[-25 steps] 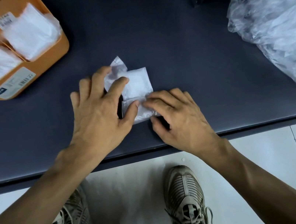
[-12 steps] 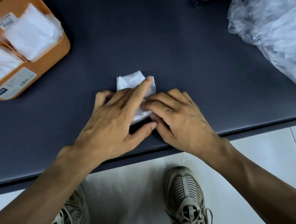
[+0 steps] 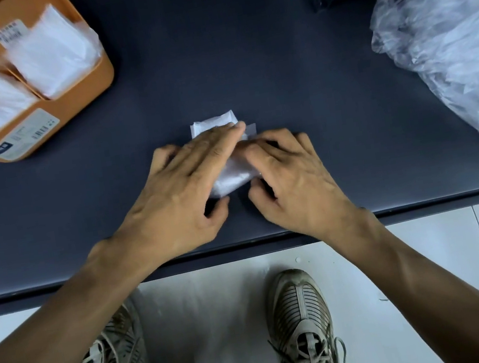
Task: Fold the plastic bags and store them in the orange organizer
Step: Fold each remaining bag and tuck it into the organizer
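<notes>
A small folded plastic bag (image 3: 231, 179) lies on the dark tabletop (image 3: 276, 65), midway along its width and nearer the front edge than the back. The left hand (image 3: 178, 197) lies flat over the bag's left part, fingers straight and pressing down, fingertips reaching its far end. The right hand (image 3: 291, 182) rests at the bag's right side, its fingers bent onto the fold and the thumb just beside the near corner. The orange organizer (image 3: 86, 92) stands at the back left corner, with folded bags (image 3: 52, 57) standing in its compartments. A heap of loose plastic bags (image 3: 446, 32) sits along the right edge.
</notes>
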Demonstrator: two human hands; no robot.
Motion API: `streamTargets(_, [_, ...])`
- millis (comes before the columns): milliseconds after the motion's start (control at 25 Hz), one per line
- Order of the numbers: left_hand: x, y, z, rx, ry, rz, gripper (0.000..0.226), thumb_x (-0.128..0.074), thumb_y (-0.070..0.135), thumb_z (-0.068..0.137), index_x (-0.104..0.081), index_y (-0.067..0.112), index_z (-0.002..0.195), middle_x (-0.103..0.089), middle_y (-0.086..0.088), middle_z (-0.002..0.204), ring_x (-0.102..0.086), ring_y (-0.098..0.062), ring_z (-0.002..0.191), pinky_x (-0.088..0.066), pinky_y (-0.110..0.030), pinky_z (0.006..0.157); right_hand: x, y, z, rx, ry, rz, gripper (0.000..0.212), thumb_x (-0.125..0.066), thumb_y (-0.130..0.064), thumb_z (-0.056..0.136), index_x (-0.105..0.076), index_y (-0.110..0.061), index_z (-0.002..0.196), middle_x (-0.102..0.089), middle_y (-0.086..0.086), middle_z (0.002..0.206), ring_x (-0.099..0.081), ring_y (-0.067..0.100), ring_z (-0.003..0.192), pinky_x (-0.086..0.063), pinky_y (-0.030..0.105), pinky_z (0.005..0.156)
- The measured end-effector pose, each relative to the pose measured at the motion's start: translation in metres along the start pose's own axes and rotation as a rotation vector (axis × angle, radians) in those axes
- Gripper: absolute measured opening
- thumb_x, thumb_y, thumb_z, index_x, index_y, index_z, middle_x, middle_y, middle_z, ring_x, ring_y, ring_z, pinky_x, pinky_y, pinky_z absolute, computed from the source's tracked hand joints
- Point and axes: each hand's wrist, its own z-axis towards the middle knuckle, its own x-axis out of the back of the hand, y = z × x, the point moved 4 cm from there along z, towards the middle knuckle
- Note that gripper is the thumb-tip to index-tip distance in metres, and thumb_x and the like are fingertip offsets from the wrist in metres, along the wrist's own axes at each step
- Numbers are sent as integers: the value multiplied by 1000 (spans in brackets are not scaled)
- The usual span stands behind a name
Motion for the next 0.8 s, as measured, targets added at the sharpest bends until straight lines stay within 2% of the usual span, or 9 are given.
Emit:
streamTargets(80, [4,1,-1,3,143,70,63,-63,22,79,-51,16,140,-67,-1,127,-56,-16,114,-29,-34,97,4,2,4,4,12,31,44,-43,-23,84,-66,-13,121,-72,-5,107,-52,22,111,-30,31,85])
streamTargets(160, [8,0,-2,72,225,60,35,-60,24,82,-68,17,116,-73,4,99,-62,-16,95,-30,-37,89,7,5,9,-46,-5,131,43,-42,-26,89,-65,-15,123,-72,-6,100,-54,20,105,-33,32,87])
streamTargets(320, [12,-7,0,305,231,-182,19,-57,26,87,-72,16,93,-66,5,71,-59,-15,75,-37,-35,78,8,12,18,-264,-14,457,33,-44,-28,102,-60,-14,128,-63,-11,88,-55,10,86,-40,29,87])
streamTargets(400, [12,-11,4,447,226,-379,22,-58,28,90,-71,18,104,-69,4,79,-62,-13,72,-47,-30,74,5,14,22,-330,27,519,25,-45,-21,105,-62,-12,120,-61,-13,86,-54,7,79,-40,22,78])
streamTargets(480, [15,-14,10,493,246,-436,32,-65,30,92,-65,22,123,-69,8,103,-64,-5,90,-49,-18,82,2,16,27,-406,47,570,21,-45,-17,106,-64,-12,112,-67,-10,91,-59,8,82,-43,19,73])
streamTargets(560, [15,-20,16,481,204,-368,46,-65,42,90,-60,25,132,-60,7,116,-58,-7,106,-46,-24,94,-1,18,30,-451,43,584,21,-45,-17,106,-65,-14,107,-70,-7,95,-61,9,86,-47,20,75])
streamTargets(640, [13,-27,22,498,148,-312,40,-60,48,89,-68,26,121,-61,7,113,-58,-15,105,-48,-36,94,-2,20,32,-472,24,567,21,-44,-17,106,-65,-16,104,-68,-10,90,-60,7,85,-46,18,74])
streamTargets(720, [13,-27,22,556,178,-488,13,-68,31,92,-76,23,97,-72,8,91,-67,-14,87,-54,-36,78,2,18,31,-532,97,626,20,-44,-16,106,-63,-19,104,-67,-12,89,-62,5,84,-45,15,73])
streamTargets(800, [20,-24,20,632,296,-675,6,-73,16,90,-77,20,87,-75,1,80,-69,-11,77,-56,-34,72,12,14,25,-644,245,797,14,-51,-19,104,-60,-22,114,-67,-11,99,-64,2,90,-47,14,79])
